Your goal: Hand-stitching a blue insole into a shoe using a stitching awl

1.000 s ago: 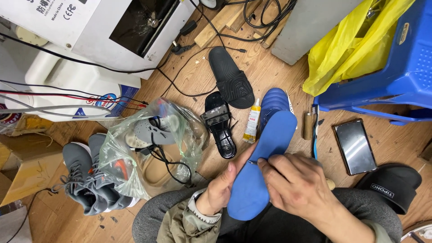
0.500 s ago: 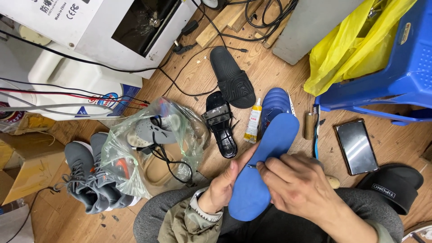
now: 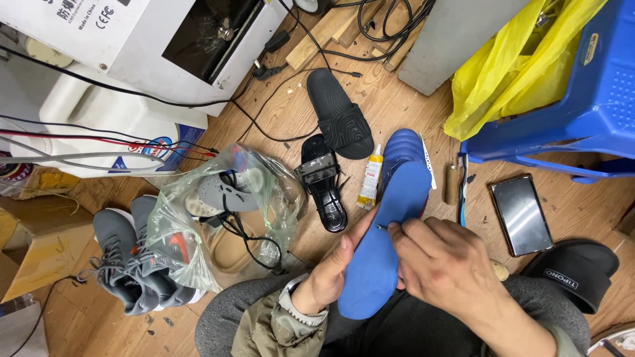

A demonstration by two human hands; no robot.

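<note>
My left hand [image 3: 334, 271] holds a blue shoe insole [image 3: 390, 225] from below, thumb along its left edge. The insole lies over my lap, its toe pointing away from me. My right hand [image 3: 443, 264] pinches a small thin metal tool [image 3: 382, 227] against the insole's middle. A second blue insole [image 3: 400, 147] lies on the wooden floor just beyond. A small glue tube [image 3: 369, 178] stands beside it.
Around me on the floor lie a black slide sandal [image 3: 340, 116], a black strappy sandal [image 3: 324, 188], a clear bag of shoes [image 3: 225, 211], grey sneakers [image 3: 129, 261], a phone [image 3: 521, 215], a wood-handled tool [image 3: 452, 184] and another black slide [image 3: 575, 274]. Blue stool [image 3: 589, 99], yellow bag [image 3: 509, 73] and white machine [image 3: 152, 46] stand farther off.
My right hand has shifted slightly along the insole, its fingertips now pinched nearer the left edge. The insole and left hand stay almost still.
</note>
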